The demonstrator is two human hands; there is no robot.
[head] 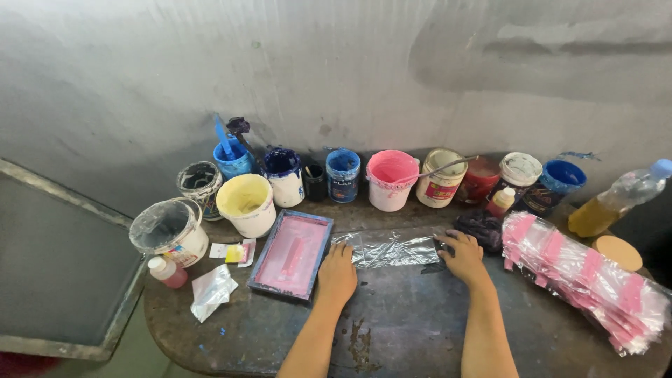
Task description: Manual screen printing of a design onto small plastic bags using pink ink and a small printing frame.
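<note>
A clear plastic bag point(392, 250) lies flat on the dark, stained table point(413, 329). My left hand point(337, 273) presses on its left end, fingers together and flat. My right hand point(463, 256) rests on its right end, fingers spread on the plastic. Just left of my left hand lies a small blue-framed screen point(290, 254) covered with pink ink. A stack of clear bags printed with pink patches point(588, 280) lies to the right of my right hand.
Several paint tubs line the wall, among them a yellow one point(246, 203) and a pink one point(390, 179). A bottle of yellowish liquid point(616, 199) lies at the right. A large grey framed screen point(56, 266) leans at the left. A small pink bottle point(168, 271) stands near a crumpled white wrapper point(211, 290).
</note>
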